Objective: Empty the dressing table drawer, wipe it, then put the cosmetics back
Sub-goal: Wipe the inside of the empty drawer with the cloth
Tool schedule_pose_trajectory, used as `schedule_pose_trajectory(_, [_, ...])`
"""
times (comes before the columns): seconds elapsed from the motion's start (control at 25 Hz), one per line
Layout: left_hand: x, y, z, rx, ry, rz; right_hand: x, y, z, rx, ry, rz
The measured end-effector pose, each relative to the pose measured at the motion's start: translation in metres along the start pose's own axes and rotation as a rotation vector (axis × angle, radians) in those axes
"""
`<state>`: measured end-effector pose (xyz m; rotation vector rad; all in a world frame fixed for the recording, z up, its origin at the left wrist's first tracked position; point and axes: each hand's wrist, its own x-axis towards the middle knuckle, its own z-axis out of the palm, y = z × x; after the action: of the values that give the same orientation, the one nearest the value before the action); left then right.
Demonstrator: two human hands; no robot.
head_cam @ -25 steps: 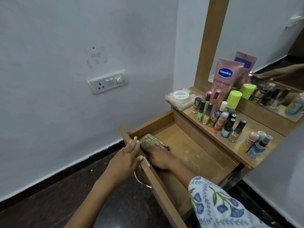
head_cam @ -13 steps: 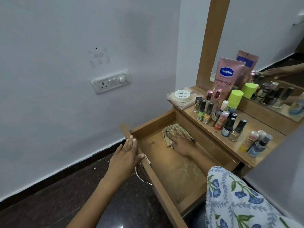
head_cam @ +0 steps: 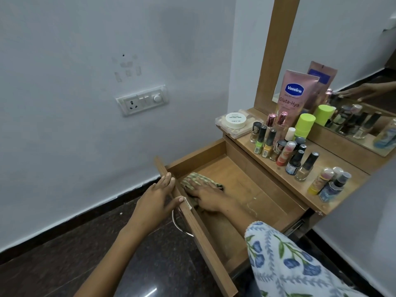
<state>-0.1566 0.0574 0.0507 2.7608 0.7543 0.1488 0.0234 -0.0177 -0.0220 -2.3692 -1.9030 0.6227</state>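
Note:
The wooden drawer point(head_cam: 252, 189) of the dressing table stands pulled out, with only a cloth inside. My right hand point(head_cam: 206, 199) lies flat on the green-and-beige patterned cloth point(head_cam: 192, 180), pressing it to the drawer floor near the front left corner. My left hand point(head_cam: 156, 199) rests with straight fingers on the drawer's front panel point(head_cam: 205, 243), thumb over its top edge. The cosmetics stand on the tabletop point(head_cam: 285, 170): several nail polish bottles point(head_cam: 293, 161), a pink Vaseline tube point(head_cam: 294, 93), a green-capped bottle point(head_cam: 304, 125) and a white round jar point(head_cam: 235, 120).
A metal ring handle point(head_cam: 177, 224) hangs on the drawer front. A mirror point(head_cam: 353, 61) in a wooden frame rises behind the tabletop. A switchboard point(head_cam: 142, 100) is on the white wall to the left. Dark polished floor point(head_cam: 64, 254) lies below.
My right hand has slid the cloth from the drawer's back left area to the front left corner. My left hand has stayed on the drawer front.

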Motion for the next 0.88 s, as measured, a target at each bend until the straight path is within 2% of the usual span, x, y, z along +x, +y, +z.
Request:
schedule_pose_trajectory(0.08, [0.001, 0.001, -0.002, 0.029, -0.007, -0.003, 0.009, -0.006, -0.002, -0.055, 0.040, 0.058])
schedule_pose_trajectory(0.24, [0.003, 0.004, -0.004, 0.161, -0.029, -0.008, 0.019, -0.012, 0.009, -0.063, 0.241, 0.176])
schedule_pose_trajectory(0.32, [0.005, 0.005, -0.004, 0.201, -0.039, -0.016, 0.018, -0.003, 0.009, -0.049, 0.269, 0.203])
schedule_pose_trajectory(0.48, [0.008, 0.005, -0.003, 0.175, -0.054, -0.023, 0.011, 0.030, -0.007, -0.034, 0.241, 0.271])
schedule_pose_trajectory(0.68, [0.008, 0.006, -0.006, 0.185, -0.093, -0.024, 0.010, 0.063, -0.023, -0.008, 0.178, 0.459])
schedule_pose_trajectory(0.76, [0.008, 0.006, -0.007, 0.178, -0.106, -0.013, 0.009, 0.057, -0.030, -0.026, 0.121, 0.464])
schedule_pose_trajectory(0.88, [0.008, 0.006, -0.007, 0.126, -0.129, -0.006, 0.004, 0.024, -0.020, -0.006, 0.100, 0.376])
